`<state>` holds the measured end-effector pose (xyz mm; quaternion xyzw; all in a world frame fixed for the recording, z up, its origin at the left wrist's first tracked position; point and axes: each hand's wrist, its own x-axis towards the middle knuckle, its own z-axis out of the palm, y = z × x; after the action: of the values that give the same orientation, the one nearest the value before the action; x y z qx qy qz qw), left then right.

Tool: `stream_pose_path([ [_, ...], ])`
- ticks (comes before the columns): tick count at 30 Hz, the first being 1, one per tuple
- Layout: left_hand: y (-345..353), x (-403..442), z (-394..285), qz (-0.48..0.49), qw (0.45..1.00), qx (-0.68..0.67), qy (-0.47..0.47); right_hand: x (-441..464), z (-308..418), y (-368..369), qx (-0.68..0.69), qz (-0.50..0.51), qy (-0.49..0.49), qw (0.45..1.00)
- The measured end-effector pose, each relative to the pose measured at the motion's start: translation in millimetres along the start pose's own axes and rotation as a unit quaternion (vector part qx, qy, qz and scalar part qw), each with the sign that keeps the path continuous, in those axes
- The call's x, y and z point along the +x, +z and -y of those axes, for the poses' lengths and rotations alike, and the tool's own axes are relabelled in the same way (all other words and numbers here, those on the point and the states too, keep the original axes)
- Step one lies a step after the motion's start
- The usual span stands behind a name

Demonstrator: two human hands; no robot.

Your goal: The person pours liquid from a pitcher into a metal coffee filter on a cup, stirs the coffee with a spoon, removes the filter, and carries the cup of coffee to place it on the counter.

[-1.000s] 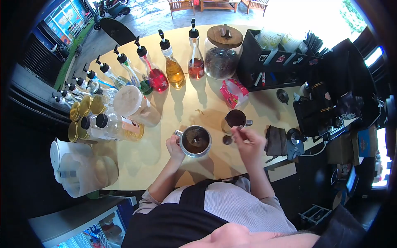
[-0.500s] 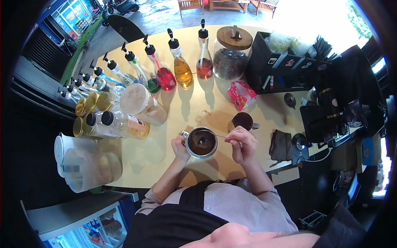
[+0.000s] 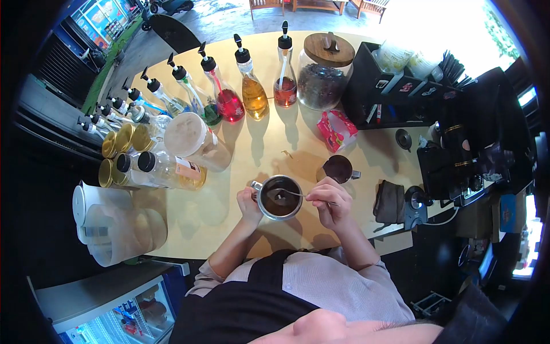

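Mug [image 3: 276,217]: left of the packet [image 3: 337,131] and nearer me, handle [image 3: 256,186] gripped by my left hand [image 3: 250,207]. Spoon [image 3: 295,194]: pinched in my right hand [image 3: 331,202], dipped into dark liquid [image 3: 281,207]; stir gently, mug steady.

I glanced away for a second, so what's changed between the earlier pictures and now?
The right hand has carried the spoon leftward, from beside the metal mug until its end is within the rim. Nothing was let go. The left hand still holds the mug's handle; the second cup stays put.
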<state>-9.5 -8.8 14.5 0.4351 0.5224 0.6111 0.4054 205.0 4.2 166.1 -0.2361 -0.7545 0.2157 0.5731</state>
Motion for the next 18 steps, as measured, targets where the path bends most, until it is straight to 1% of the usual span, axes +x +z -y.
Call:
stream_pose_path([
  [4,-3.5,-0.7,3.1,0.004,1.000,-0.001,-0.002,-3.3,-1.5,-1.4,-0.007,-0.005,-0.004,1.000],
  [6,-4.7,-0.4,1.7,0.019,1.000,0.016,0.005,0.2,-1.9,-1.0,-0.043,0.001,-0.024,0.999],
  [10,-3.1,-0.3,7.5,0.001,1.000,-0.018,-0.004,-3.1,1.0,-2.0,-0.025,0.011,-0.001,1.000],
  [13,-5.3,-1.0,2.2,0.027,1.000,0.008,-0.003,-5.8,1.8,-3.5,-0.031,-0.013,0.001,0.999],
  [15,-1.7,-1.2,1.6,0.008,1.000,-0.011,-0.003,-2.0,2.2,-3.6,-0.064,0.011,-0.044,0.997],
  [18,-4.9,-1.2,7.4,0.010,1.000,0.010,-0.002,-3.4,2.6,-3.5,-0.036,0.027,-0.050,0.998],
])
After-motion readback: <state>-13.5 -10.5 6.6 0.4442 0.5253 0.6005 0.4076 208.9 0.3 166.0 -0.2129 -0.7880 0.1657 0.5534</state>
